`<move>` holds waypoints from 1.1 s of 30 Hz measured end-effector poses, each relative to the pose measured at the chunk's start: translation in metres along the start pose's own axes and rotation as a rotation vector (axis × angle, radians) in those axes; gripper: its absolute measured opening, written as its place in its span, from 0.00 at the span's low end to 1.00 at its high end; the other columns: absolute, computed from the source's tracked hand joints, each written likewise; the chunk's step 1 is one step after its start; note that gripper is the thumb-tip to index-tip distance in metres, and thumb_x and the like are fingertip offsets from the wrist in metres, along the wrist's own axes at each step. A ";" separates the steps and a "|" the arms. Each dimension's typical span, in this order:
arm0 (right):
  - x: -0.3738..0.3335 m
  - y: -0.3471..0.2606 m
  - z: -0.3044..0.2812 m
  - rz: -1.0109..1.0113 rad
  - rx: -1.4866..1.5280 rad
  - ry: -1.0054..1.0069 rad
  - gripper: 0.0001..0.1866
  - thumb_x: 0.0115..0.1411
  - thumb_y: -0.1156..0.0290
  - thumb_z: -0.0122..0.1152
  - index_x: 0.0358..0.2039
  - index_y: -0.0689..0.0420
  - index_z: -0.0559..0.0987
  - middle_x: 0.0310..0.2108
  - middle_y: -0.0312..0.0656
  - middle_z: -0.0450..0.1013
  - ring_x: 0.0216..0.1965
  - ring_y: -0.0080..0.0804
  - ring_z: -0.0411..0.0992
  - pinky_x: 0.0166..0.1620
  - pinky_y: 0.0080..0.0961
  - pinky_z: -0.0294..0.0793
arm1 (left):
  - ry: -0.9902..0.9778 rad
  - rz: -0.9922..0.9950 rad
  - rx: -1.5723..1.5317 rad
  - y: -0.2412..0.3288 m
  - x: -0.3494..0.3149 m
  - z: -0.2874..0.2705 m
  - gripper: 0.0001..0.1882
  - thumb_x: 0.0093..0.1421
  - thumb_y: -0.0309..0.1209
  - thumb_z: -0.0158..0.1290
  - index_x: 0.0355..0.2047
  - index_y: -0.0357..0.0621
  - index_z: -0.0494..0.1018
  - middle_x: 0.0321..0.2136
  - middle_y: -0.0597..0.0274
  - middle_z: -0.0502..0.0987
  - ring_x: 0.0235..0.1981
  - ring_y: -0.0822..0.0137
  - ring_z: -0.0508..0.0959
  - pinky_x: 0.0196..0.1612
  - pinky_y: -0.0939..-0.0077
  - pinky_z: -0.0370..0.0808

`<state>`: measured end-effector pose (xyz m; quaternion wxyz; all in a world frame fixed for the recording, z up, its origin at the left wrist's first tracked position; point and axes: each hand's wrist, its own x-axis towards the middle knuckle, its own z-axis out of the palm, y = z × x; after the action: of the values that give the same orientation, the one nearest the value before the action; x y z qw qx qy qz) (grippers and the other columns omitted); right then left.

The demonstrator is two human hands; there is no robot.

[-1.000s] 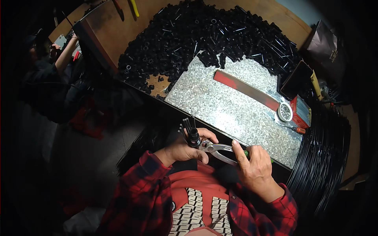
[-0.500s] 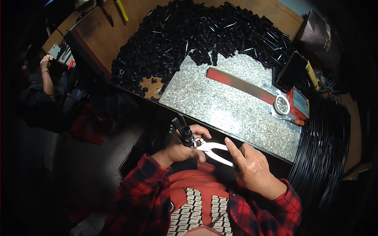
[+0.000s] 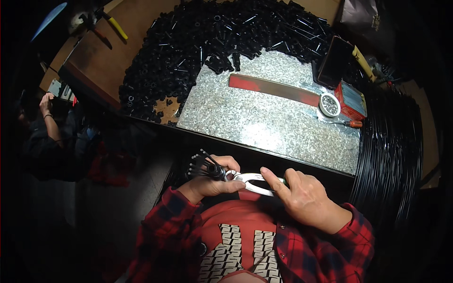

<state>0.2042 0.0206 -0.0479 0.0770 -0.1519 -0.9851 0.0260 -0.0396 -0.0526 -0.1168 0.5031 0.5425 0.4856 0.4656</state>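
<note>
My left hand [image 3: 207, 185] is wrapped round a black cylindrical hub [image 3: 215, 170] with several thin black rods fanning out of it to the left. The jaws of light-coloured metal pincers [image 3: 253, 176] meet the hub's right end, beside my left thumb. What lies between the jaws is too small to make out. My right hand [image 3: 306, 195] grips the far ends of the pincers' handles, index finger stretched along the upper one. Both hands are over my lap, just in front of the table edge.
A speckled stone slab [image 3: 226, 113] carries a red-brown flat bar [image 3: 273, 89], a white cup of small metal bits [image 3: 330, 104] and an orange-handled screwdriver [image 3: 353, 124]. Behind it rises a heap of black plastic parts [image 3: 165, 61]. Long black rods [image 3: 389, 146] hang at right. Another person's hand [image 3: 46, 103] shows far left.
The view has shifted, so the table sits higher and further left. My hands still hold the hub and pincers; the hub and its rods have tipped further left, and the pincers lie more level.
</note>
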 end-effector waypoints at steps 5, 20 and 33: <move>0.004 -0.001 0.004 0.087 0.199 -0.043 0.35 0.48 0.75 0.60 0.60 0.55 0.64 0.24 0.42 0.63 0.21 0.35 0.67 0.22 0.30 0.68 | 0.069 0.036 -0.145 -0.009 0.000 0.004 0.22 0.44 0.33 0.68 0.36 0.40 0.71 0.19 0.71 0.71 0.20 0.83 0.67 0.24 0.87 0.62; 0.008 0.004 0.030 0.107 0.395 0.146 0.29 0.47 0.68 0.68 0.50 0.61 0.71 0.38 0.50 0.70 0.37 0.46 0.70 0.40 0.32 0.71 | 0.588 0.381 -0.834 0.006 -0.013 -0.063 0.46 0.49 0.76 0.28 0.38 0.44 0.69 0.06 0.75 0.51 0.07 0.78 0.50 0.14 0.82 0.53; -0.010 0.033 -0.017 0.118 1.148 0.696 0.28 0.53 0.44 0.61 0.27 0.62 0.80 0.29 0.48 0.71 0.24 0.25 0.69 0.27 0.20 0.68 | 0.162 -0.083 -1.293 0.007 -0.006 0.026 0.55 0.48 0.77 0.23 0.49 0.36 0.68 0.45 0.44 0.73 0.46 0.47 0.74 0.48 0.54 0.71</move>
<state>0.2267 0.0497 -0.0347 0.4571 -0.1401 -0.7227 0.4991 -0.0143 -0.0614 -0.1115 0.7075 0.0745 0.1645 0.6832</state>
